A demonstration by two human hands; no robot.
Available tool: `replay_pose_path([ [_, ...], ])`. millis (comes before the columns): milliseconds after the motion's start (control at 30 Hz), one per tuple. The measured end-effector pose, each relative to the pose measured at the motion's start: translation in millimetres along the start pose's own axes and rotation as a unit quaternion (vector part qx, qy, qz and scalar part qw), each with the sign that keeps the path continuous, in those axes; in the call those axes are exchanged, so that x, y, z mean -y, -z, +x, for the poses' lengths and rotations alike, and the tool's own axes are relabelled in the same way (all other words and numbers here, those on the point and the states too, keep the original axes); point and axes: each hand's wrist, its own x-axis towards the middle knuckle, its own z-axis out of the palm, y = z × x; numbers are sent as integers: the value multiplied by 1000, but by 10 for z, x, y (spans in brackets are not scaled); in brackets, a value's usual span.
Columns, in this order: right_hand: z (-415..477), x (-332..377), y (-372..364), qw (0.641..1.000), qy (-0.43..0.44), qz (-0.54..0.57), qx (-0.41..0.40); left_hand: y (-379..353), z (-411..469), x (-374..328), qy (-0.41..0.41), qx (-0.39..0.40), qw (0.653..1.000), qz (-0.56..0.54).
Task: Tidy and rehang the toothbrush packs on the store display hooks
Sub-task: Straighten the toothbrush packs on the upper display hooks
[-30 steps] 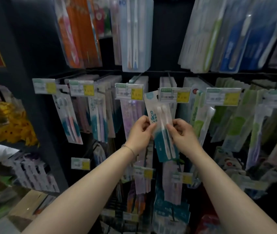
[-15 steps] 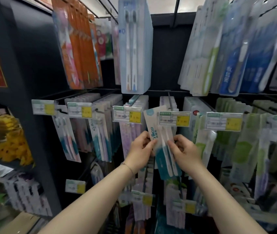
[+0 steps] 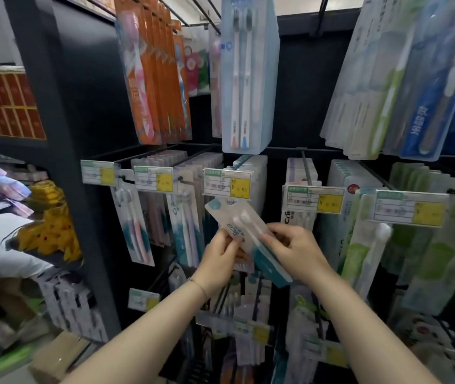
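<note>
Toothbrush pack is held tilted, top leaning left, just below a yellow price tag. The left hand pinches its left edge and the right hand its lower right. It probably needs squaring upright first, then lifting so its hang hole meets the hook tip; which hook, I cannot tell.

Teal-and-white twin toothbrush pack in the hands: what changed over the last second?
The teal-and-white twin toothbrush pack tipped from nearly upright to a strong slant, its top swinging left, under the green-and-yellow price tag. The left hand and right hand still grip its sides; neither let go.
</note>
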Motion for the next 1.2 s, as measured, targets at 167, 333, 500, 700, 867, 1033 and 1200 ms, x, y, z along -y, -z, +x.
replay_pose_path([
  [167, 0, -7, -21, 999, 11, -41, -2, 7, -39, 20, 52, 19, 998, -38],
  [333, 115, 63, -48, 998, 19, -55, -27, 48, 37, -155, 25, 6, 999, -44],
  [500, 99, 43, -103, 998, 17, -40, -52, 114, 83, -183, 19, 19, 1000, -7],
  [700, 197, 109, -77, 998, 32, -24, -46, 136, 145, -231, 25, 13, 999, -43],
  [867, 215, 93, -60, 998, 40, -15, -48, 127, 172, -235, 16, 14, 997, -76],
  [1033, 241, 58, -77, 998, 45, -20, -51, 160, 173, -184, 10, 15, 999, -51],
  [1200, 132, -123, -153, 998, 19, 13, -60, 155, 144, -170, -14, 44, 999, 0],
])
